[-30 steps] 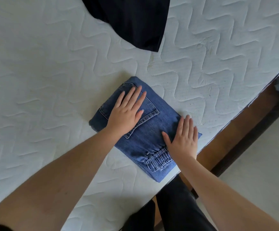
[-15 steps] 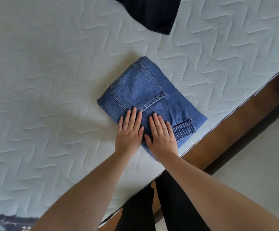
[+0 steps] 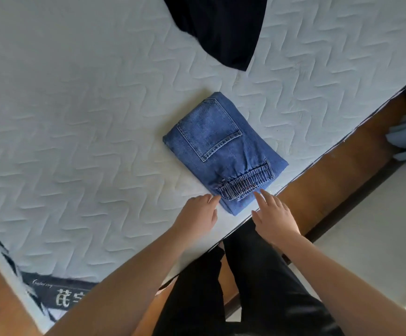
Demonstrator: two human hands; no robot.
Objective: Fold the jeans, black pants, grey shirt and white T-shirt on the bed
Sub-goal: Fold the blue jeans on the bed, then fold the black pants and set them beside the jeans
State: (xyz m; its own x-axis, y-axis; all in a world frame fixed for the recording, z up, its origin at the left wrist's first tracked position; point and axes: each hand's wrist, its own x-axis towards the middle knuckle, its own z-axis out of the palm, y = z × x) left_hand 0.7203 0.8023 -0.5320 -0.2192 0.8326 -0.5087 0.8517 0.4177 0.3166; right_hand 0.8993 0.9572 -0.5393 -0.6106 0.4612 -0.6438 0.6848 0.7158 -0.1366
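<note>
Head cam is showing both hands coming back off the jeans (image 3: 223, 151): 0.5 s ago they were lying flat, side by side, on the near half of the denim; now they are sitting at its near corner. Left hand (image 3: 197, 218) is resting on the mattress (image 3: 76, 141) w/ fingers loosely extended, index tip just touching the jeans' near-left edge, gripping nothing. Right hand (image 3: 276, 218) is hovering at the bed edge, fingers straight and spread, tips just by the elastic cuff; contact w/ the fabric is hard to call, possibly a light touch. It is holding nothing either.

Jeans are lying as a compact folded rectangle, set diagonally near the mattress's right edge, back pocket facing up, gathered cuff across the near end, surface looking smooth. Black pants (image 3: 221, 27) are lying well apart at the far side, partly out of frame. Approx same layout as before otherwise; bundle hasn't shifted on the bed.
</note>
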